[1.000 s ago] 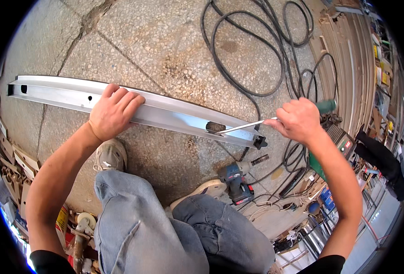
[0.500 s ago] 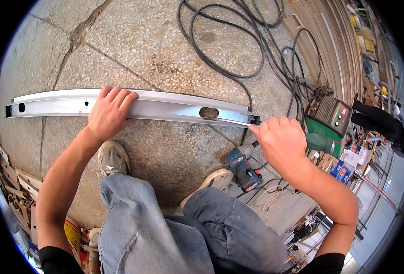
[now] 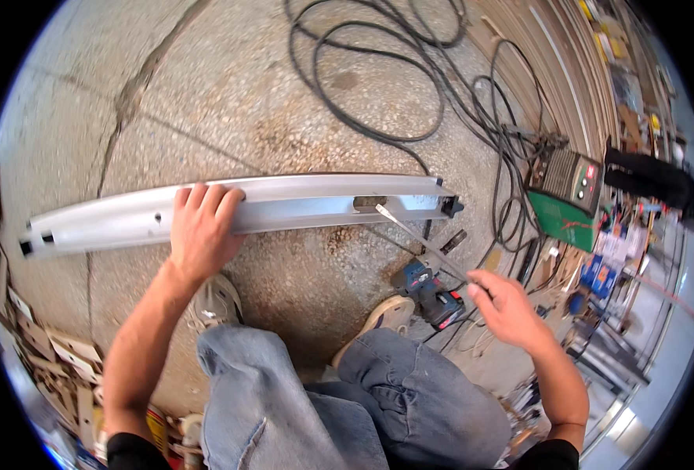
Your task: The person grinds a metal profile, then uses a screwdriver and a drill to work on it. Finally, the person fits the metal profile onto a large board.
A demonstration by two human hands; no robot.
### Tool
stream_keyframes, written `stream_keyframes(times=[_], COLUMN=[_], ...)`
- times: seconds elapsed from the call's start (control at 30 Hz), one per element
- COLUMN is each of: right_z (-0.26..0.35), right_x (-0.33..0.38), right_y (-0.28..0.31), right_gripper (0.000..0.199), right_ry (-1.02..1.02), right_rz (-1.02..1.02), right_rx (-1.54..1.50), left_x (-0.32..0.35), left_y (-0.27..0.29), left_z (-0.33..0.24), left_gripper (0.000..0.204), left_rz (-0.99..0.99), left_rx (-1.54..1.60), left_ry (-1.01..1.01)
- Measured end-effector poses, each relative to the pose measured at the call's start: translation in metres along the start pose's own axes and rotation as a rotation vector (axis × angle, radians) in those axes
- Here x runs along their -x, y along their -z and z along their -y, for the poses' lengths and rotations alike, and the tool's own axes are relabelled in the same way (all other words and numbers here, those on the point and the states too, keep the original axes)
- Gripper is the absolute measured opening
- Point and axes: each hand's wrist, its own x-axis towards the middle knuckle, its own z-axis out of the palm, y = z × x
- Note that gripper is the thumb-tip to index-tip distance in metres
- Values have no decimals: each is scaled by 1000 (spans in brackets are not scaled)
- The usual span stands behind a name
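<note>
We see a long silver metal profile lying across the middle of the frame on the speckled concrete floor, running from the left edge toward centre right. Our left hand lies on top of it left of centre, palm down, fingers curled over its far edge, gripping it. Our right hand sits lower right, well clear of the profile, fingers closed on one end of a thin metal rod; the rod slants up and left, its flat tip reaching the slot near the profile's right end.

Between the hands, just below the rod, a blue cordless drill lies on the floor beside our right shoe. Black cables coil across the upper centre, and a green welding machine stands at the right. Stacked boards fill the upper right.

Both forearms rise from the lower edge, the left nearly straight, the right bent inward, above our knees in blue jeans.
</note>
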Motion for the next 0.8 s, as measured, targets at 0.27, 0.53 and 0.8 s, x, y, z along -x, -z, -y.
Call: stream_keyframes(times=[0.27, 0.53, 0.8], right_z=[16, 140, 231], right_x=[-5, -76, -160], right_y=[-65, -120, -87], right_gripper=[51, 12, 19], right_ry=[-312, -558, -880], right_rz=[10, -120, -429], right_rx=[-1084, -1983, -2573], left_x=[-64, -65, 25], left_y=[-12, 22, 56], left_z=[-31, 22, 137], left_gripper=[56, 73, 70], left_rz=[32, 247, 304], left_rx=[-110, 166, 80], left_ry=[76, -203, -159])
